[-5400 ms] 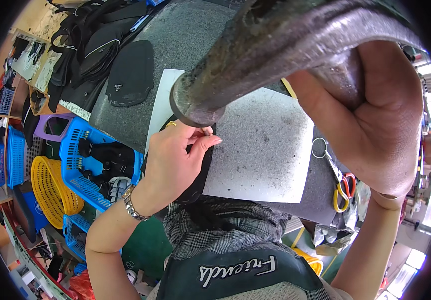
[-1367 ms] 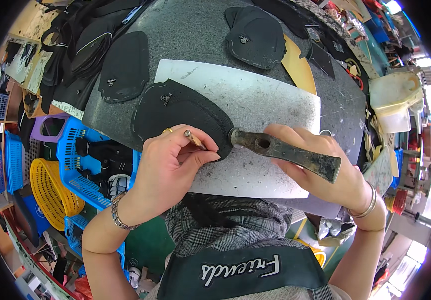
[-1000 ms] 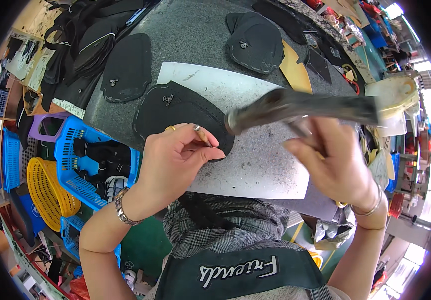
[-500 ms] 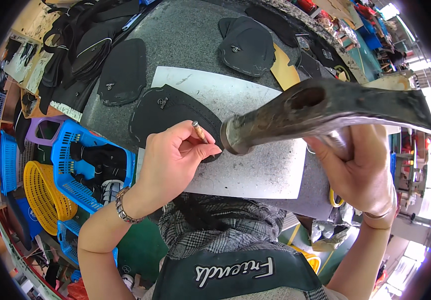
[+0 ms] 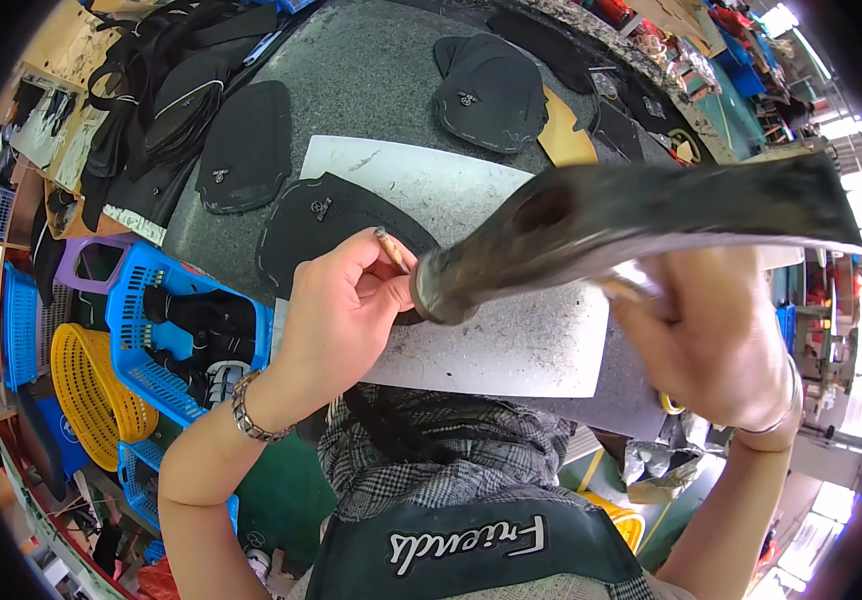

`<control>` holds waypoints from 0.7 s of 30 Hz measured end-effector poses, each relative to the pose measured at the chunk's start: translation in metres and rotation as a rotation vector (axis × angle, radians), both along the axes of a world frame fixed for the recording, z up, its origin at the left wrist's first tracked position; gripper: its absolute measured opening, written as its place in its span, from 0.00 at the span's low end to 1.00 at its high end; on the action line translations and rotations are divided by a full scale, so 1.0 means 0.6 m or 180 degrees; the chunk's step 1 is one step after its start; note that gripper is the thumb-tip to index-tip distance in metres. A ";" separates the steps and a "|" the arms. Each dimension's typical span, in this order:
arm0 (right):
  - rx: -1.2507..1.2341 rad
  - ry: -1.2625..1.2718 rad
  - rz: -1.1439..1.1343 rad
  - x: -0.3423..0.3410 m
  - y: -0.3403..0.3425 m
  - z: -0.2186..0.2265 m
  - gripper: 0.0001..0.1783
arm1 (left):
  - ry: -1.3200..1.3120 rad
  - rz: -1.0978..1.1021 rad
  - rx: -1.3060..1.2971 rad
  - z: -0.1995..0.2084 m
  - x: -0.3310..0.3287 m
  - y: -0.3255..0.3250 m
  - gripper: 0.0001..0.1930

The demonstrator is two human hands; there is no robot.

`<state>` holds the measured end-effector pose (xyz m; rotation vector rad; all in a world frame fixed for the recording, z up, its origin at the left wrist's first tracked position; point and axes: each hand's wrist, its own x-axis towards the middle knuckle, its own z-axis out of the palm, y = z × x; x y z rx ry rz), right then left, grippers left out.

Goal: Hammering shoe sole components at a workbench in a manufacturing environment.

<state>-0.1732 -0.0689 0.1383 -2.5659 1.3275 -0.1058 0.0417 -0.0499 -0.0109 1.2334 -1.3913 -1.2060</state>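
Held upright in the closed fingers of my left hand (image 5: 336,315) is a thin metal punch (image 5: 389,248). It stands over the edge of a black fabric panel (image 5: 296,235) with a small emblem and light marks along its rim. My right hand (image 5: 706,350), blurred by motion, is wrapped round the handle of a hammer (image 5: 601,215). The large dark hammer head looms close to the camera, and its round face appears beside the punch and my left fingers. The punch's lower end is hidden. Beneath the panel lies a white board (image 5: 521,350), scuffed and speckled.
Other black panels lie on the grey table (image 5: 361,60), one at left (image 5: 246,145) and a stack (image 5: 491,95) farther back beside a yellow sheet (image 5: 563,130). Black straps and pieces (image 5: 166,100) pile up at far left. Blue (image 5: 136,310) and yellow baskets (image 5: 91,400) stand left of the table.
The hammer has swung left and slightly down toward the punch, with my right hand blurred. My left hand and the punch have shifted slightly left and stay over the panel.
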 end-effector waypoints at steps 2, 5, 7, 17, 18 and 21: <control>-0.0087 -0.0749 0.0034 0.000 -0.011 -0.002 0.16 | -0.0112 0.0044 -0.0056 -0.005 0.007 0.006 0.03; -0.0528 -0.1654 0.0166 -0.003 -0.027 -0.023 0.15 | 0.0038 0.0075 -0.0188 -0.022 0.001 0.011 0.04; -0.0470 -0.1129 -0.0056 0.009 -0.016 -0.002 0.16 | 0.0258 0.0117 -0.0221 -0.022 -0.003 0.012 0.04; -0.0214 -0.0584 0.0161 -0.005 -0.019 -0.007 0.17 | 0.0038 0.0053 0.0025 -0.002 -0.006 -0.006 0.04; -0.0222 -0.0665 0.0058 -0.005 -0.018 -0.004 0.17 | -0.0146 0.0031 -0.0051 0.002 -0.007 -0.006 0.05; -0.0533 -0.1059 0.0373 -0.015 -0.038 -0.021 0.16 | -0.0517 -0.0031 -0.0173 -0.002 -0.001 -0.001 0.05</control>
